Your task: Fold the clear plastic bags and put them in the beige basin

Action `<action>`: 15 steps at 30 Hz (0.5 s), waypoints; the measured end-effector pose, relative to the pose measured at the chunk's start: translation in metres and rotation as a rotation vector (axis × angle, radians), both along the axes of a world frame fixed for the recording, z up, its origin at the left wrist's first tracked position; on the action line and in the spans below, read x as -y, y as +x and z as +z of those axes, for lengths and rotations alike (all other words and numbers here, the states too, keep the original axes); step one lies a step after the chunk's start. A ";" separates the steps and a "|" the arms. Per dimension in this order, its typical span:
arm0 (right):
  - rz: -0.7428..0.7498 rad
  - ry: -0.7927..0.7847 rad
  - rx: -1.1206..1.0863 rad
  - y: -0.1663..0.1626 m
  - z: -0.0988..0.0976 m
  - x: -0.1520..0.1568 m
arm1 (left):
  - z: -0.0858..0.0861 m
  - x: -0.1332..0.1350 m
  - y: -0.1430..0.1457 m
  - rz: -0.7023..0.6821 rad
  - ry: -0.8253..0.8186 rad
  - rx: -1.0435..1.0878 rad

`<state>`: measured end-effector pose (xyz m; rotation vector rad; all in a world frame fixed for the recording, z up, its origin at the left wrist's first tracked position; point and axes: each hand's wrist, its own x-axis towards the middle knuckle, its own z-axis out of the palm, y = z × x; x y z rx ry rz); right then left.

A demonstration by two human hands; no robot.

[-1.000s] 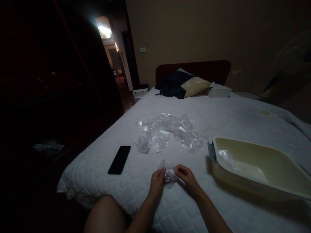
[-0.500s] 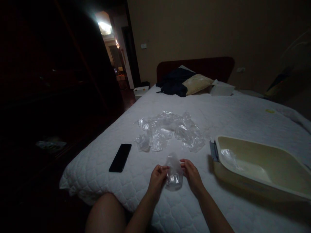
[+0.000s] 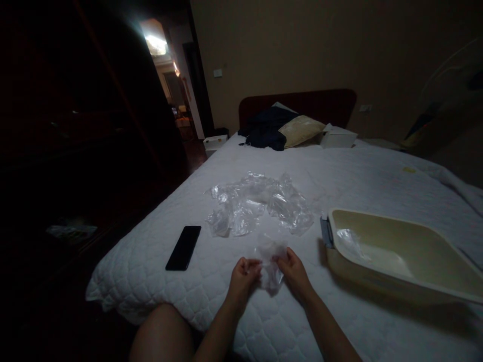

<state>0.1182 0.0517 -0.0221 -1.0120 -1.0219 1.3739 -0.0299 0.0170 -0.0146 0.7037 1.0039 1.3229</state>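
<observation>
Between my hands is a clear plastic bag [image 3: 270, 271], crumpled and see-through, just above the quilted white bed cover [image 3: 211, 286]. My left hand [image 3: 244, 275] pinches its left side with bent fingers. On the other side, my right hand [image 3: 293, 269] grips the bag's upper right edge between thumb and fingers. A spread of crumpled clear plastic bags [image 3: 260, 201] lies on the bed just beyond my hands. Whether the held bag contains anything cannot be made out.
Left of my hands lies a black phone [image 3: 183, 248]. On the right stands a cream plastic bin [image 3: 400, 284] with a grey latch and a clear bag inside. Dark clothing [image 3: 267, 128], a beige pillow [image 3: 302, 131] and a white box [image 3: 338, 137] are near the headboard [image 3: 332, 100].
My right hand has closed on the bag's upper right edge, and the bag has spread wider and creased. My left hand keeps its pinch. The view has shifted slightly to the right.
</observation>
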 end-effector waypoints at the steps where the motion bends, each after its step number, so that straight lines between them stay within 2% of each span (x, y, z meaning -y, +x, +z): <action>1: -0.022 -0.023 -0.046 0.002 0.000 -0.001 | 0.000 0.000 0.000 0.007 -0.001 -0.027; 6: -0.117 -0.147 -0.252 0.010 0.001 -0.003 | -0.002 -0.001 0.003 0.041 0.031 -0.016; 15: -0.105 -0.159 -0.307 0.015 0.002 -0.004 | 0.001 -0.006 -0.007 0.153 0.003 -0.056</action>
